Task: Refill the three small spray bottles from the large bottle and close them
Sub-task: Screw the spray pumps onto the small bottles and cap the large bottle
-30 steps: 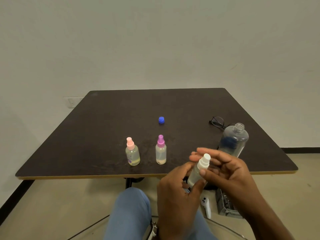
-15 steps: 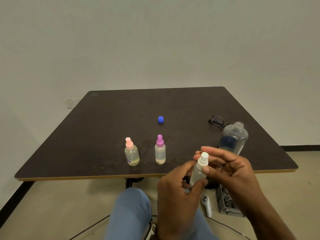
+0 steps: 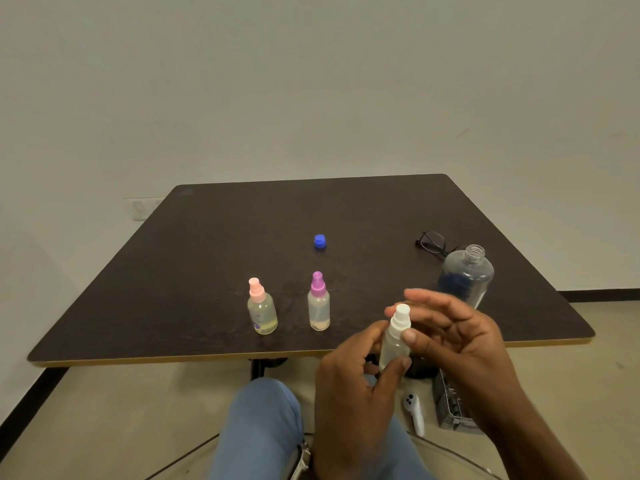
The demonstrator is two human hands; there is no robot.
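Note:
My left hand (image 3: 349, 386) grips the body of a small clear spray bottle with a white cap (image 3: 394, 337), held upright just in front of the table's near edge. My right hand (image 3: 457, 334) has its thumb and fingers around the white spray top. A pink-capped spray bottle (image 3: 261, 306) and a purple-capped spray bottle (image 3: 318, 303) stand side by side on the dark table (image 3: 207, 271), both closed. The large clear bottle (image 3: 465, 275) stands uncapped at the right, partly behind my right hand. Its blue cap (image 3: 320, 241) lies mid-table.
Black glasses (image 3: 433, 242) lie at the table's right, behind the large bottle. Below the table on the floor are a white controller (image 3: 414, 410) and a grey box (image 3: 450, 407). My blue-trousered knee (image 3: 263, 420) is under the near edge.
The white-capped bottle stays held between both hands and shifts little; my right fingers have shifted slightly around its top. The bottles on the table have not moved.

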